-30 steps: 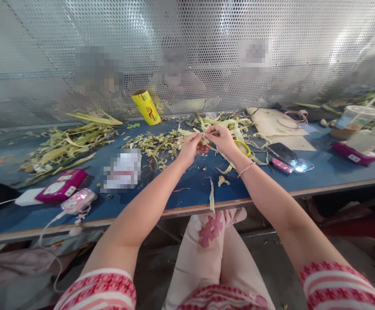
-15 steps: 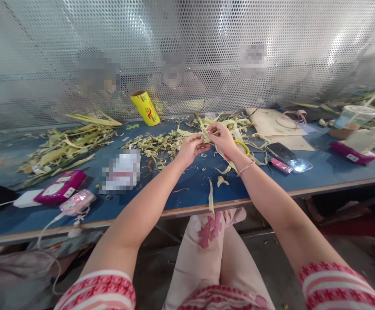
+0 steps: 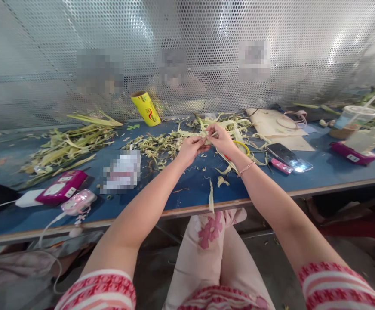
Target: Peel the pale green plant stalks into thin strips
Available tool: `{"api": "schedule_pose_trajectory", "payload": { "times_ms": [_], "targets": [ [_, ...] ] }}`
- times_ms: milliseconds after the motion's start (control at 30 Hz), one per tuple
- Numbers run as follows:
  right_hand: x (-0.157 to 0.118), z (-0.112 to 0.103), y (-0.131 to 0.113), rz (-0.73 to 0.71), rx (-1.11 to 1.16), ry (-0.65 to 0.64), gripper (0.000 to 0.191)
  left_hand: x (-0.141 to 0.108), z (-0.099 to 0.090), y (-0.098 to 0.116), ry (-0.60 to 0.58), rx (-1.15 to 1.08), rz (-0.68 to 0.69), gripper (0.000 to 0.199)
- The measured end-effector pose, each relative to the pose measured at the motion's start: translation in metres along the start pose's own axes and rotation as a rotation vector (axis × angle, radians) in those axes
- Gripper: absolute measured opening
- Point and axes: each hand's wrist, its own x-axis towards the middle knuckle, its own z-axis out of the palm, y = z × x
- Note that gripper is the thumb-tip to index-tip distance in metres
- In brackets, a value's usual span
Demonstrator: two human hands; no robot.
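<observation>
Over the blue table my left hand point(image 3: 190, 149) and my right hand point(image 3: 219, 137) meet, fingertips nearly touching. Both are closed in a pinch on a thin pale green leaf strip point(image 3: 213, 134), partly hidden by the fingers. Just behind and to the right of my hands lie loose pale leaf strips point(image 3: 237, 124). Part of a yellow ring point(image 3: 246, 147) shows by my right wrist. Small curled green plant pieces point(image 3: 157, 145) are heaped left of my hands. One narrow strip point(image 3: 211, 196) hangs at the table's front edge.
A perforated metal panel point(image 3: 207, 51) stands behind the table. Long leaves point(image 3: 68, 148) lie at left, near a yellow tube point(image 3: 146, 109), a magenta device point(image 3: 61, 186) and a pink-cased device point(image 3: 78, 201). At right are a phone point(image 3: 282, 153), cardboard point(image 3: 268, 122) and a plastic cup point(image 3: 355, 116).
The fingers of both hands have shifted slightly around the strip, the left fingertips moving in a little closer to the right hand. The things on the table lie as before.
</observation>
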Motion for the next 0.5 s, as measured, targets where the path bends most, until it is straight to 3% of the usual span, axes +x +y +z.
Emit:
{"api": "schedule_pose_trajectory", "payload": {
  "times_ms": [133,367,500],
  "targets": [
    [-0.004,0.001,0.0,-0.041,-0.075,-0.038,0.021,0.001,-0.001,-0.002,-0.013,0.023,0.009,0.022],
    [-0.008,0.005,0.01,-0.014,-0.051,-0.155,0.062,0.0,-0.001,-0.001,0.001,0.06,0.018,0.017],
    [-0.008,0.005,0.009,-0.032,0.029,-0.203,0.074,0.001,-0.001,-0.002,0.029,0.03,0.008,0.011]
  ]
}}
